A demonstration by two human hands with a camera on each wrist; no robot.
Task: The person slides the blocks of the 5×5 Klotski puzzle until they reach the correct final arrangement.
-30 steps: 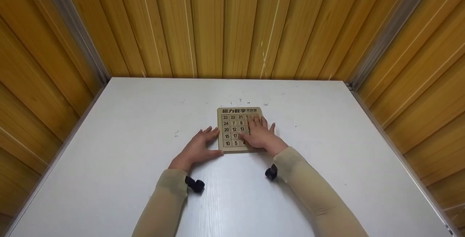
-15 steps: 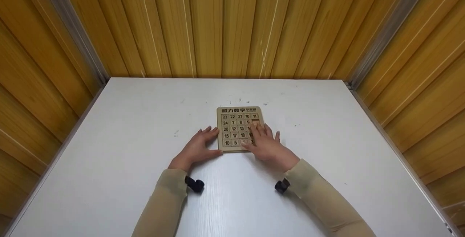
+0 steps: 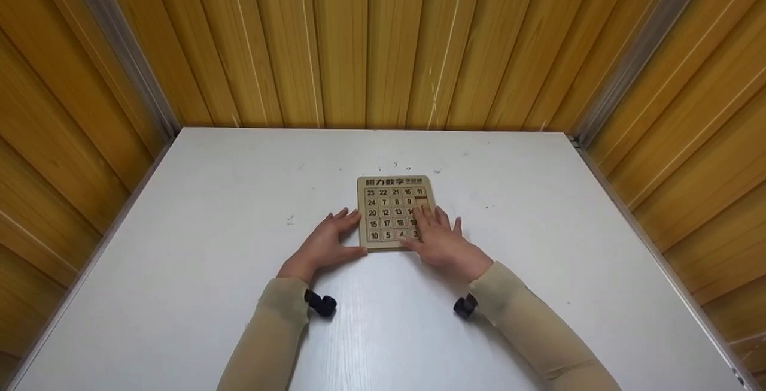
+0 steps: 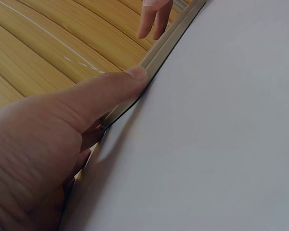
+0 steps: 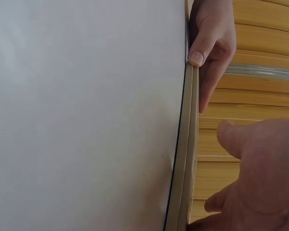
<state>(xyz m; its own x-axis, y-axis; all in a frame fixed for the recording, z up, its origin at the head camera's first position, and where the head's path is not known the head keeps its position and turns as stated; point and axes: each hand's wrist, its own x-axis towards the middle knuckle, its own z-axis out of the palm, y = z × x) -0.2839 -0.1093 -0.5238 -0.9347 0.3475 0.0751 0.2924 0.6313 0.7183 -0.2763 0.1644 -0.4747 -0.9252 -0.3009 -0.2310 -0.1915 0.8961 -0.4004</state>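
Head view: the wooden number board [image 3: 383, 246] lies flat at the centre of the frame, dark Chinese lettering along its top rim. Its square numbered tiles [image 3: 385, 212] sit in rows; I read 23, 22, 21, 16, 11 across the top, then 24, 7, 8, 9 and a recessed gap [image 3: 421, 200] at the right end. My right hand [image 3: 446, 244] is over the lower right of the board, fingers spread and fairly straight, thumb near the 4, hiding some tiles. I cannot tell whether it presses any tile, and it grips nothing that I can see. My left hand [image 3: 326, 243] is at the lower left corner, thumb parted widely from the fingers: the thumb touches the bottom edge and the fingertips meet the left side, bracing the board without wrapping round it. From the left wrist, that thumb lies straight against the layered edge. Both arms wear beige sleeves [image 3: 532, 328], each with a small black device [image 3: 323, 306] at the wrist. White table [image 3: 239, 199] spreads all around, with dark specks [image 3: 409, 168] just above the board. Yellow wood-patterned panels [image 3: 341, 44] fill the top and both sides.
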